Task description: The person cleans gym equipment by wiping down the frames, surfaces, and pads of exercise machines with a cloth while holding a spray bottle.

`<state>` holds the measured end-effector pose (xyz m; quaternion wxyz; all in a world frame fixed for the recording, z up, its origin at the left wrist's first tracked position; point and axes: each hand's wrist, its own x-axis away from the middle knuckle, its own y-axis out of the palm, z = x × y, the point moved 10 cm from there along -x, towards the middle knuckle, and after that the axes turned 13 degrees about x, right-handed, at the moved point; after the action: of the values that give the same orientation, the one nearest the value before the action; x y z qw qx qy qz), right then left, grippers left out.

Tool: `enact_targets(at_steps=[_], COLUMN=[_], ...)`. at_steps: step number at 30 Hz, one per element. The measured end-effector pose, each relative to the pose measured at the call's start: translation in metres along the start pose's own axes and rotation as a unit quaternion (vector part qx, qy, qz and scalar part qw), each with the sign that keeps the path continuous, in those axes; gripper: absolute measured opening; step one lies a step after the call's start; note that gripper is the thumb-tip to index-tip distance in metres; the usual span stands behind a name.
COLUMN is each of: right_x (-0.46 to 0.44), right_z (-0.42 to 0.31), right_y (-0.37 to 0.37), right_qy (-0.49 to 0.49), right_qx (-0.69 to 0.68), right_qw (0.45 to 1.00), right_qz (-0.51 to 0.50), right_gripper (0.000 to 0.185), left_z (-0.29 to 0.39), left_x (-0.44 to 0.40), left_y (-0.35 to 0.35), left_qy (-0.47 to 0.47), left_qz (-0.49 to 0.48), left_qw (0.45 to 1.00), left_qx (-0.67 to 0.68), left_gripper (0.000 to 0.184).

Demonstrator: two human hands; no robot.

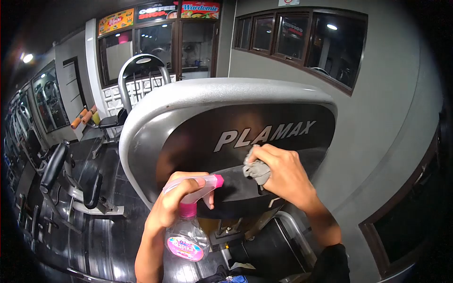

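Observation:
My left hand [177,195] is wrapped round the neck of a clear spray bottle [186,243] with a pink nozzle and a pink label, its nozzle pointing right. My right hand [281,170] grips a crumpled grey cloth [256,171] against the dark panel, just below the PLAMAX lettering. The panel [207,127] belongs to a large gym machine with a rounded silver frame [236,89]. Both hands are in front of the panel's lower part.
Other gym machines with black pads [55,165] stand on the dark floor at the left. A grey wall [396,104] with windows [295,40] rises at the right. Shop signs [157,11] hang above glass doors at the back.

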<state>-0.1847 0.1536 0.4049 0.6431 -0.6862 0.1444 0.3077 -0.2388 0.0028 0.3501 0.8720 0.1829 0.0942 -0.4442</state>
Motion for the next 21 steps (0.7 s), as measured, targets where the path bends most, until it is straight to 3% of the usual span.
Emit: enact_targets(at_steps=[3,8,11,13,16,19,21], right_x=[-0.005,0.001,0.005,0.004,0.002,-0.003,-0.008], right_z=[-0.028,-0.01,0.013,-0.002,-0.039,-0.02,-0.003], right_y=[0.002,-0.027,-0.047,-0.038,0.001,-0.015,-0.049], right_qy=[-0.105,-0.076,-0.011,-0.063,-0.242,-0.212,-0.156], right_qx=[-0.078,0.066,0.07,0.111,0.116,0.135,0.133], right_qw=[0.989,0.974,0.949,0.952,0.957,0.959,0.951], right_qz=[0.064,0.203,0.307,0.279,0.109,0.127,0.232], right_gripper=[0.027,0.025,0.023,0.025,0.019,0.022,0.026], left_z=[0.006,0.003,0.004,0.004,0.003,0.005,0.007], left_x=[-0.001,0.0,0.0,0.0,0.0,0.002,0.003], left_y=[0.006,0.002,0.002,0.002,0.001,-0.001,-0.001], left_qy=[0.037,0.012,0.015,0.017,0.016,0.014,0.017], left_qz=[-0.036,-0.01,-0.008,-0.016,-0.018,-0.008,-0.001], left_qw=[0.998,1.0,1.0,1.0,1.0,1.0,1.0], left_qx=[-0.02,0.007,0.001,-0.002,0.002,0.005,0.003], left_gripper=[0.043,0.043,0.044,0.044,0.044,0.045,0.045])
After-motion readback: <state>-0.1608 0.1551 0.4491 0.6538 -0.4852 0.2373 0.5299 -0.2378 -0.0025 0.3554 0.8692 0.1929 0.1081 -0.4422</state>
